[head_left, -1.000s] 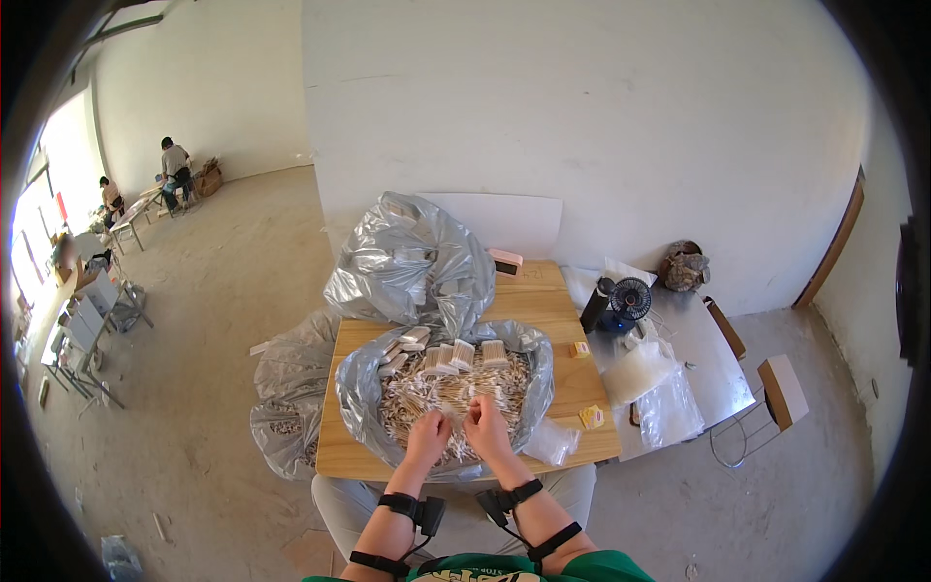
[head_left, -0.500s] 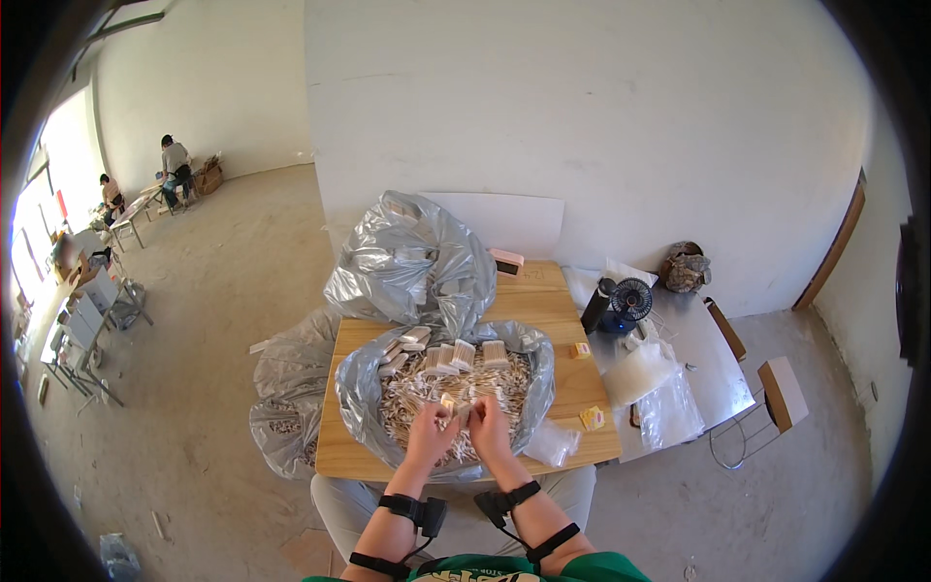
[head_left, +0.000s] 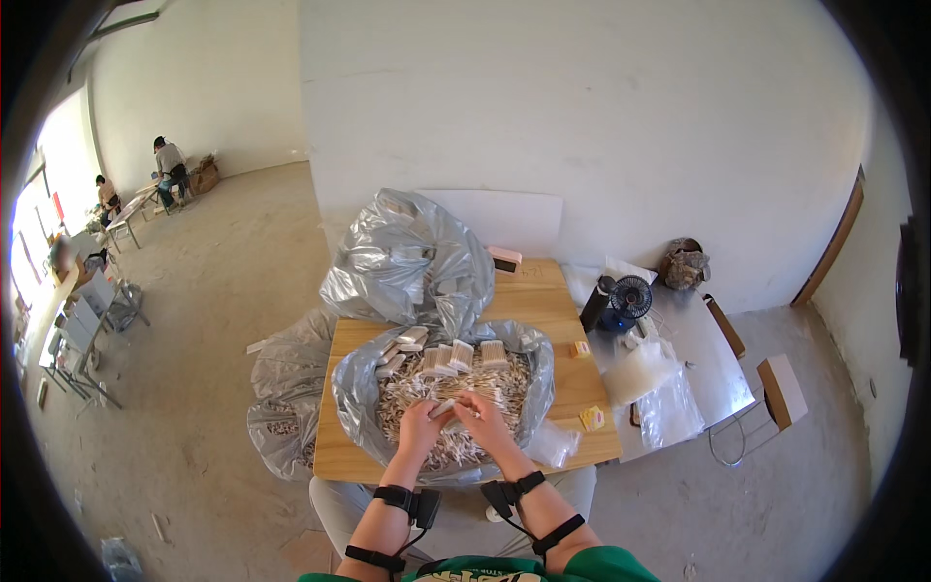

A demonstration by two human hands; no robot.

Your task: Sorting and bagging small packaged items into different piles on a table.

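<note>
Loose cotton swabs (head_left: 456, 444) fill an open grey plastic bag (head_left: 351, 396) on the wooden table. My left hand (head_left: 420, 428) and my right hand (head_left: 484, 420) meet above the swabs. Between their fingertips is a small pale packet (head_left: 443, 407), gripped from both sides; its contents are too small to make out. At the far side of the bag, bundled packs of cotton swabs (head_left: 494, 355) lie on the loose ones, with more packs (head_left: 412, 336) at the far left.
A second, full grey bag (head_left: 407, 257) stands behind. Clear plastic sleeves (head_left: 554, 444) and yellow cards (head_left: 593, 418) lie at the table's right. Beside it, a metal table (head_left: 713, 373) carries a black fan (head_left: 631, 297) and a dark bottle (head_left: 598, 303). People work far left.
My hands have come closer together, and the right hand has moved left and slightly away from me onto the packet. The yellow patch at my left fingertips no longer shows.
</note>
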